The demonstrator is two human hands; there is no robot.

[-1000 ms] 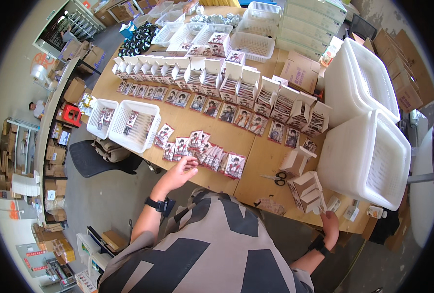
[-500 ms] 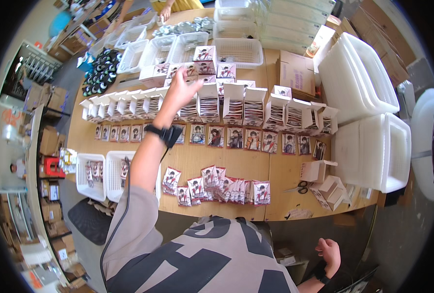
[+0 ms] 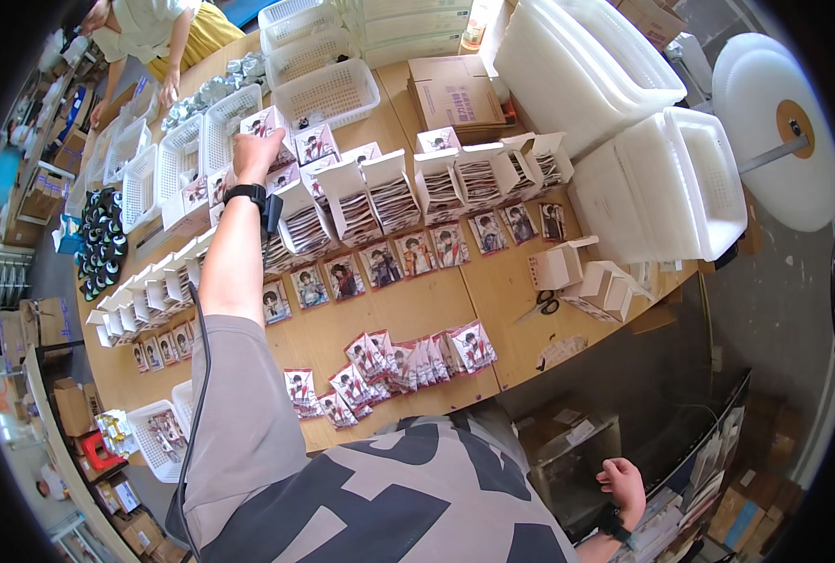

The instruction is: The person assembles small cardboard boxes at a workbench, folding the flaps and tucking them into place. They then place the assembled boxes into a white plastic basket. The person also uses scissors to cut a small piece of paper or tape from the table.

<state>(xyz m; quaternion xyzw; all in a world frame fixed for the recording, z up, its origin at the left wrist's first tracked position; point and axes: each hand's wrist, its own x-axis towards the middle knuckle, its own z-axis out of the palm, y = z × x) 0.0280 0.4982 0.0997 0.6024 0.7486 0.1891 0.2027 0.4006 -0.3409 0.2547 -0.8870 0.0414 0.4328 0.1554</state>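
My left hand (image 3: 258, 156) reaches over the rows to the stacked small printed boxes at the back. Its fingers are closed on the top white box (image 3: 265, 122), though their far side is hidden. Below that arm, opened white boxes (image 3: 394, 195) stand in a long row, packed with flat packets. Single printed packets (image 3: 380, 265) lie in a line before them. Nearer me is a loose, overlapping heap of red-edged packets (image 3: 403, 366). My right hand (image 3: 621, 485) hangs low at my right side, away from the table, its fingers curled with nothing visible in them.
White plastic baskets (image 3: 326, 94) stand at the back, and tall stacked white bins (image 3: 657, 188) at the right. Scissors (image 3: 539, 305) lie near opened cartons (image 3: 605, 291). A brown cardboard box (image 3: 455, 94) sits behind. Another person (image 3: 154, 38) stands at the far left.
My left hand has gone from open beside the stack to closed on its top box. The view has turned, tilting the table. My right hand stays low at my side.
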